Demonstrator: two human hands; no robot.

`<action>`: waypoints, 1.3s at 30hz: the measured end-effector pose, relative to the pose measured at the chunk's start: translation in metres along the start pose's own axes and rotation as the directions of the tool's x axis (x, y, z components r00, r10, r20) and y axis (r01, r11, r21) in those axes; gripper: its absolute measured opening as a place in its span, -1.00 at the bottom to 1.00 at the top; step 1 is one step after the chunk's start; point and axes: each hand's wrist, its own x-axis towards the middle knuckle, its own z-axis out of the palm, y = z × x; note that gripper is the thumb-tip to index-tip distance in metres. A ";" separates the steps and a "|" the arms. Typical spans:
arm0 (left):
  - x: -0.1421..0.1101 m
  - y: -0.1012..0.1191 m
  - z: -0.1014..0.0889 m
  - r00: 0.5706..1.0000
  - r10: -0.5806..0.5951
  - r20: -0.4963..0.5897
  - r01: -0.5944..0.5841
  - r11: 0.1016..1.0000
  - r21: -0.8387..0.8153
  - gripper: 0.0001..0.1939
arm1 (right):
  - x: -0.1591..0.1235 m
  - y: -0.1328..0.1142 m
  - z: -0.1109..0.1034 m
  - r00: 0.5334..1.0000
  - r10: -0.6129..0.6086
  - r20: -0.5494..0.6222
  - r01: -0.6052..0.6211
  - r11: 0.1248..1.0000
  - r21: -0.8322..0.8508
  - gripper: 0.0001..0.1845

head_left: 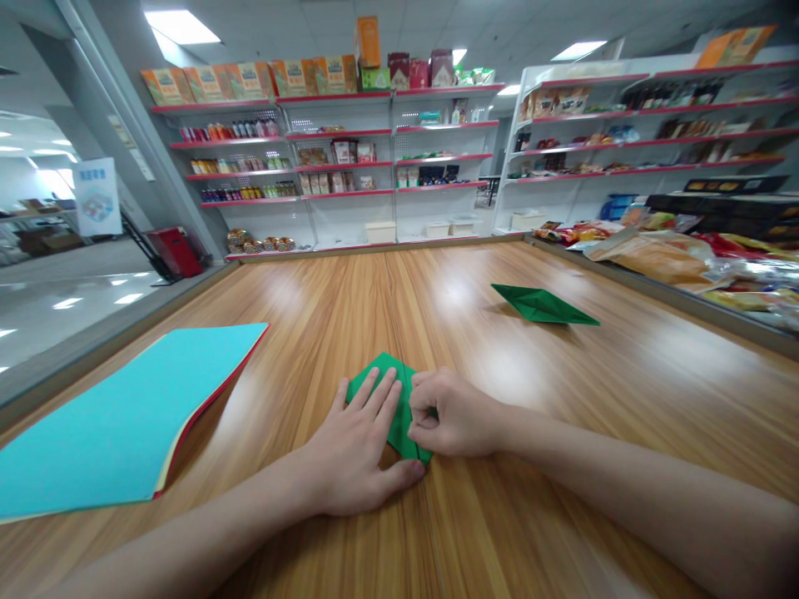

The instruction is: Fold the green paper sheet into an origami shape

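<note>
A folded piece of green paper (pixel 399 420) lies on the wooden table in front of me. Across its left part rests my left hand (pixel 359 453), flat, with the fingers spread and the thumb near the paper's lower corner. My right hand (pixel 453 413) is closed, its fingers curled against the paper's right edge; a bit of green shows in the gap between thumb and fingers. The paper's right side is partly hidden under that hand. Farther back on the right sits another green folded paper shape (pixel 543 305), pointed at both ends and apart from both hands.
A stack of coloured paper sheets (pixel 125 412), light blue on top, lies on the left of the wooden table (pixel 312 316). Packaged snacks (pixel 662 258) are piled beyond the table's raised right edge. Shelves (pixel 340 133) with goods stand behind the table.
</note>
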 end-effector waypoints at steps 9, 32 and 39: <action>-0.008 0.005 0.005 0.999 -0.001 -0.039 0.001 1.000 -0.008 -0.09 | -0.006 -0.010 0.002 0.999 0.002 -0.033 0.000 0.998 0.055 -0.74; -0.011 0.009 0.008 0.999 0.005 -0.044 -0.005 1.000 -0.009 -0.08 | -0.005 0.000 0.001 0.997 -0.055 -0.057 0.049 0.993 -0.109 -0.69; -0.013 0.012 0.002 0.999 0.042 -0.012 -0.042 0.998 -0.036 -0.07 | -0.005 -0.003 -0.002 0.996 -0.062 -0.059 0.055 0.992 -0.109 -0.70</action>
